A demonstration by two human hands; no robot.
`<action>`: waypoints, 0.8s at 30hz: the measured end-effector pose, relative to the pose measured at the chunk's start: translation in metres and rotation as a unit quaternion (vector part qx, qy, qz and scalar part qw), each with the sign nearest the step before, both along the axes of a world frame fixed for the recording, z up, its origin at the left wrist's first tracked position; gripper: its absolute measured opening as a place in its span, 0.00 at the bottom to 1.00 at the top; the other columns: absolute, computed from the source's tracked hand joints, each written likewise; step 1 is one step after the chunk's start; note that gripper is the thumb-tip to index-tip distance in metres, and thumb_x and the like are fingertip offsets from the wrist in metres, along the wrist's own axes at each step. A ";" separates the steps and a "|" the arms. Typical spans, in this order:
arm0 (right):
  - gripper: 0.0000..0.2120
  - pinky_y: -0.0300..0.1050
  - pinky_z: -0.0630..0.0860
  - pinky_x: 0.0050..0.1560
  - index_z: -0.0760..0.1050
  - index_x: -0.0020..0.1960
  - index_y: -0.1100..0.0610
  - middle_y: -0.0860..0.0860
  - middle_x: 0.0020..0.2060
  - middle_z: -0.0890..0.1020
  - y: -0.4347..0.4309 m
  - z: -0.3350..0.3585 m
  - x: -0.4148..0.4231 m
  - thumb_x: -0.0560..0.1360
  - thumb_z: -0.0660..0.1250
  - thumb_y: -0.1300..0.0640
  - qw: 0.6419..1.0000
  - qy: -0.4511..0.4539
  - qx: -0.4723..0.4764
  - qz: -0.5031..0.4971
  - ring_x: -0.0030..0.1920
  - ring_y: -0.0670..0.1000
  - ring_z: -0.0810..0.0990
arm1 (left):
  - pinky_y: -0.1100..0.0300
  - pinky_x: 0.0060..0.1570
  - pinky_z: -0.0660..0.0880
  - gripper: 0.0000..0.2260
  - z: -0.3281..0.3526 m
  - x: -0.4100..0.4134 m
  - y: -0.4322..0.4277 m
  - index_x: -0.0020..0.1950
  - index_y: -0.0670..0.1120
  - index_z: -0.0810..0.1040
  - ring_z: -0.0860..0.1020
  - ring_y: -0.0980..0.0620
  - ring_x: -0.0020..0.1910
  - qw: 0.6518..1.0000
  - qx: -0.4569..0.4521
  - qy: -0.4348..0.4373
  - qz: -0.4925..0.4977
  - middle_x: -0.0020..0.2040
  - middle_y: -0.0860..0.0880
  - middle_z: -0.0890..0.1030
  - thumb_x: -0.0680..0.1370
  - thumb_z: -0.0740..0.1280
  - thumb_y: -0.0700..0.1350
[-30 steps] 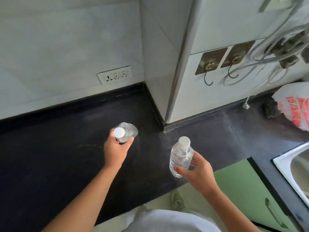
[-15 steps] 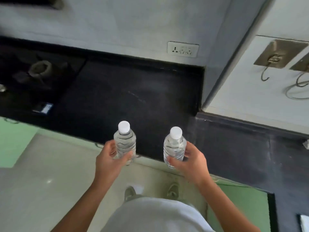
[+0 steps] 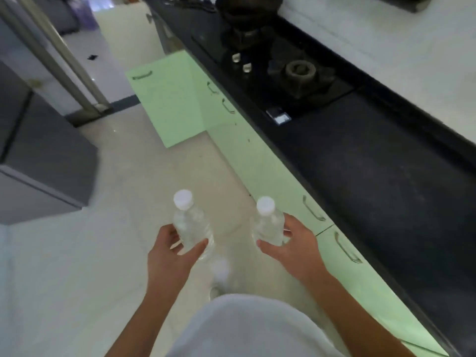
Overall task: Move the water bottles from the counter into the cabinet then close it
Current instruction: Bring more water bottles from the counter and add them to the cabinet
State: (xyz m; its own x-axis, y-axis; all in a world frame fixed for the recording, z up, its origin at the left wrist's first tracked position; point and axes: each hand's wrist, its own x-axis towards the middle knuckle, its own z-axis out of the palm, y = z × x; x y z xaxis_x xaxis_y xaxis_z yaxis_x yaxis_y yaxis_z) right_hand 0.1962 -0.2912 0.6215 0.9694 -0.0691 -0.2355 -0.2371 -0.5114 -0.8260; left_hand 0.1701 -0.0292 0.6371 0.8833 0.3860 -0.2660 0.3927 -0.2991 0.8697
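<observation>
I carry two clear water bottles with white caps, both upright over the floor. My left hand (image 3: 171, 249) grips the left bottle (image 3: 192, 226) around its lower body. My right hand (image 3: 291, 243) grips the right bottle (image 3: 268, 224) the same way. The black counter (image 3: 373, 176) runs along my right. Below it stands a row of light green cabinets (image 3: 260, 171). One green cabinet door (image 3: 167, 104) further ahead hangs open into the walkway. The inside of that cabinet is hidden behind the door.
A gas hob (image 3: 291, 73) with a burner and a dark pot sits on the counter ahead. A small dark card (image 3: 279, 117) lies at the counter edge. A grey refrigerator (image 3: 38, 163) stands at the left, leaving a pale tiled floor aisle (image 3: 141, 181) between.
I have turned left from the counter corner and now face down the aisle. Both bottles left the counter and are held upright over the floor. The open cabinet door came into view.
</observation>
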 end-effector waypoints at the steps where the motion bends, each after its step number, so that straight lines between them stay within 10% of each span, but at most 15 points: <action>1: 0.30 0.41 0.78 0.54 0.77 0.62 0.42 0.38 0.52 0.83 0.027 -0.001 0.008 0.61 0.82 0.44 1.000 -0.004 0.003 0.017 0.51 0.41 0.82 | 0.60 0.52 0.79 0.22 0.002 -0.001 0.025 0.56 0.53 0.77 0.83 0.58 0.52 1.000 0.007 0.001 0.017 0.53 0.54 0.84 0.67 0.82 0.48; 11: 0.28 0.27 0.74 0.47 0.76 0.55 0.36 0.32 0.49 0.83 0.177 0.013 0.077 0.60 0.84 0.48 0.995 -0.042 0.045 0.085 0.49 0.34 0.81 | 0.65 0.50 0.76 0.22 0.019 0.038 0.158 0.61 0.54 0.79 0.83 0.61 0.52 0.992 -0.008 -0.036 0.119 0.54 0.59 0.84 0.69 0.80 0.48; 24: 0.27 0.37 0.80 0.49 0.79 0.58 0.41 0.31 0.47 0.84 0.268 -0.014 0.254 0.61 0.82 0.42 0.985 -0.029 0.029 0.167 0.47 0.34 0.83 | 0.64 0.47 0.78 0.19 0.003 0.170 0.246 0.52 0.53 0.76 0.83 0.61 0.49 0.983 0.017 -0.009 0.181 0.51 0.57 0.84 0.68 0.82 0.47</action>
